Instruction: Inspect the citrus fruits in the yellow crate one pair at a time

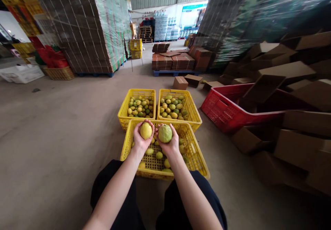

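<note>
My left hand [140,141] is closed around a yellow lemon [146,131], its fingers curled behind the fruit. In my right hand [172,145] rests a larger, bumpy green citrus fruit [164,134], held from below and the side. Both hands are close together above the near yellow crate [202,159], where several yellow and green lemons lie scattered on the perforated bottom. Beyond it stand two more yellow crates, the far left crate [123,115] and the far right crate [193,114], each holding many yellow and green lemons.
To the right, a red crate [219,114] stands against a heap of cardboard boxes [297,150]. Ahead, flattened cartons [183,63] are stacked on a blue pallet [165,73]. Tall wrapped stacks [77,27] rise on both sides. A wicker basket [59,73] is at far left.
</note>
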{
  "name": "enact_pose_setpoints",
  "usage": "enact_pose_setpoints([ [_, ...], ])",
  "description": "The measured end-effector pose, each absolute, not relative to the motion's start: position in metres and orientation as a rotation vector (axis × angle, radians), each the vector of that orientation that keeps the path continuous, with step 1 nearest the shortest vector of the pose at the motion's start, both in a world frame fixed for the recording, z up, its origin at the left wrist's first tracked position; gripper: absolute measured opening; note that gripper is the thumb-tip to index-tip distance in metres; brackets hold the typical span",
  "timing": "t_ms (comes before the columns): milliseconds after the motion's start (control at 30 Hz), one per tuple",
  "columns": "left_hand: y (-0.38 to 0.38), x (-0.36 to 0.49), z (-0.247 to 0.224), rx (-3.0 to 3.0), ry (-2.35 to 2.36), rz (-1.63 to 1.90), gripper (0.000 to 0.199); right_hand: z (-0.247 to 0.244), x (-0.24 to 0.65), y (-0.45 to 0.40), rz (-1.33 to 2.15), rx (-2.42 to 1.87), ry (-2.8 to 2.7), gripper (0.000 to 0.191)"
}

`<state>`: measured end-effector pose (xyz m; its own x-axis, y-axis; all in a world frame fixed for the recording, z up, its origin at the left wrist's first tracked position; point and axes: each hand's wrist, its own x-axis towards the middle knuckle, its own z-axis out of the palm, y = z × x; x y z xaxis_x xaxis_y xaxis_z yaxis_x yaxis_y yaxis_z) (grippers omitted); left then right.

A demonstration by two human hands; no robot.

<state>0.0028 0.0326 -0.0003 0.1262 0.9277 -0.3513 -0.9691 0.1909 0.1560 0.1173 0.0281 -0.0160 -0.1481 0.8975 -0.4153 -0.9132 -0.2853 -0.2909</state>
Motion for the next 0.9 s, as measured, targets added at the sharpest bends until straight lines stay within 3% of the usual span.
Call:
enact_pose_setpoints([
  [400,0.019,0.004,-0.02,0.053,0.6,1.159,0.026,-0.015,0.133,0.03,1.718,-0.607,0.012,0.017],
  [600,-0.034,0.002,-0.087,0.393,0.854,0.501,0.022,-0.013,0.176,0.029,1.587,-0.643,0.064,0.016],
  [767,-0.098,-0.019,-0.145,0.719,0.804,-0.335,0.012,-0.011,0.202,0.019,1.536,-0.66,0.048,0.017],
  [833,-0.098,-0.031,-0.138,0.75,0.757,-0.394,0.007,-0.01,0.208,0.016,1.547,-0.651,0.025,0.017],
  [900,-0.071,-0.044,-0.106,0.742,0.803,-0.165,0.013,-0.01,0.212,0.013,1.55,-0.645,0.006,0.017],
])
